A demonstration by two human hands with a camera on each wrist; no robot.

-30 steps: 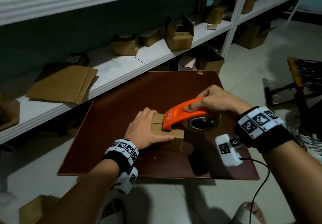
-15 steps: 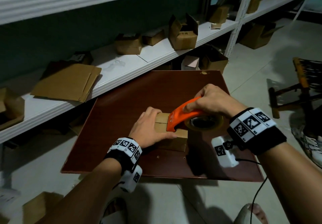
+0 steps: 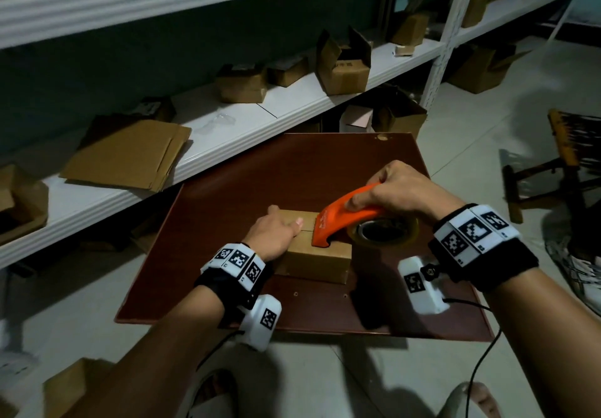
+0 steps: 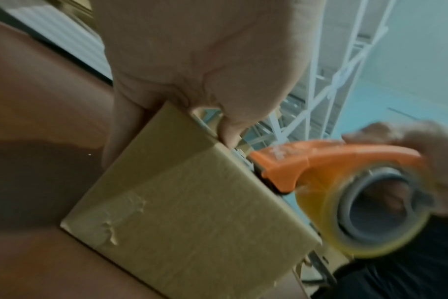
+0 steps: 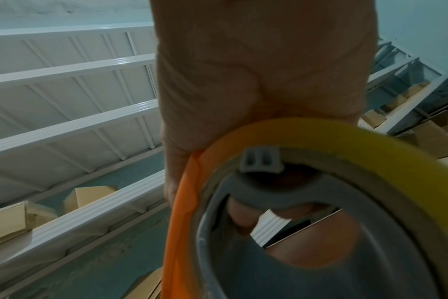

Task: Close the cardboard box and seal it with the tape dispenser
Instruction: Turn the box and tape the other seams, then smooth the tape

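A small cardboard box (image 3: pixel 317 261) with its flaps down sits on a dark brown board (image 3: pixel 260 173). My left hand (image 3: pixel 278 232) lies over its left end, fingers down the far side and thumb on top by the centre seam. In the left wrist view that hand (image 4: pixel 205 50) clasps the box (image 4: pixel 192 212). My right hand (image 3: pixel 400 190) grips the orange tape dispenser (image 3: pixel 344 219). Its nose sits on the box top at the seam, and the yellowish tape roll (image 3: pixel 383 232) hangs past the right end. The right wrist view shows the roll (image 5: pixel 320 137) under my right hand (image 5: pixel 263 70).
A long white shelf (image 3: pixel 227 118) runs behind the board, holding flat cardboard sheets (image 3: pixel 130 154) and an open carton (image 3: pixel 344 63) among several small boxes. More cartons stand on the floor under and beyond it. A wooden stool (image 3: pixel 559 164) stands at right. My feet are below the board's near edge.
The dispenser's nose has slid a little to the right along the box top. My left thumb has moved from the near edge up onto the seam.
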